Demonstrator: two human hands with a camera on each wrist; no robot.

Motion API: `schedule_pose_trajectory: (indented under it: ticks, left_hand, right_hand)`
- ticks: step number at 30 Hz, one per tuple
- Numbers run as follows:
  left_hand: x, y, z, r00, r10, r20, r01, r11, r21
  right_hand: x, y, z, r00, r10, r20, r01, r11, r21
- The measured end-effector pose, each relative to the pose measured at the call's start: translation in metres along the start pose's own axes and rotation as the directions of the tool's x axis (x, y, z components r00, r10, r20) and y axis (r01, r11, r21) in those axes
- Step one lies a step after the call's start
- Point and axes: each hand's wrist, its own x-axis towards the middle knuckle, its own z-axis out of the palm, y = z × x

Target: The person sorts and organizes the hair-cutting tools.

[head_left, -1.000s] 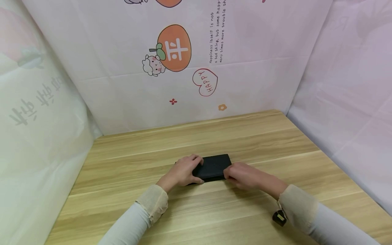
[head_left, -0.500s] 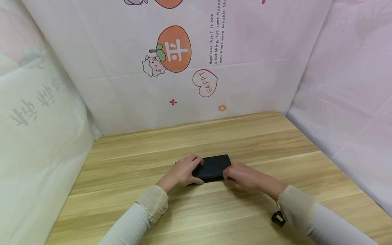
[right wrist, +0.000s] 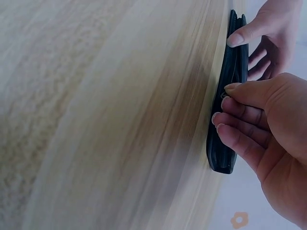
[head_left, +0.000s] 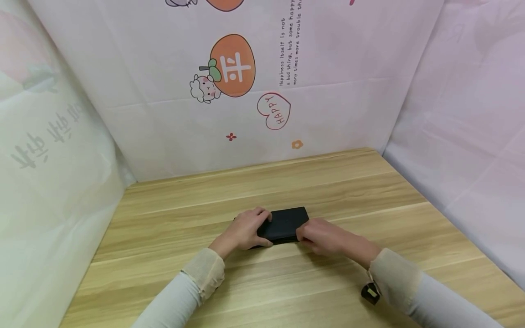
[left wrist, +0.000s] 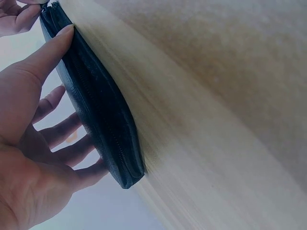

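Observation:
A black zippered wallet point(head_left: 287, 222) lies flat on the wooden table, its long zip side facing the person. My left hand point(head_left: 246, 228) grips its left part, thumb along the near edge and fingers spread over the top. The zip teeth point(left wrist: 123, 160) show along that edge in the left wrist view. At the right part of the near edge, my right hand point(head_left: 324, 234) pinches the zip pull point(right wrist: 224, 95) between thumb and forefinger, the other fingers curled beside the wallet. Toward the left hand, the zip side shows a dark gap in the right wrist view.
The pale wood-grain table point(head_left: 197, 200) extends around the wallet on all sides. White printed cloth point(head_left: 164, 132) hangs behind it and at both sides. A small black device point(head_left: 371, 294) dangles from the right cuff.
My right hand has slid slightly left along the wallet's near edge. The left hand and the wallet have stayed in place.

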Motion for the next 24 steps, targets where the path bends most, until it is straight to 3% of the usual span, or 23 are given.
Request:
schedule_pose_trajectory:
  ticks: [24]
  left_hand:
    - [-0.0005,0.0007,0.0011,1.000,-0.001,-0.006,0.001,1.000,-0.005]
  right_hand:
    - [0.0092,-0.0077,0.0002,1.000,-0.015,0.017,0.016,0.998,-0.058]
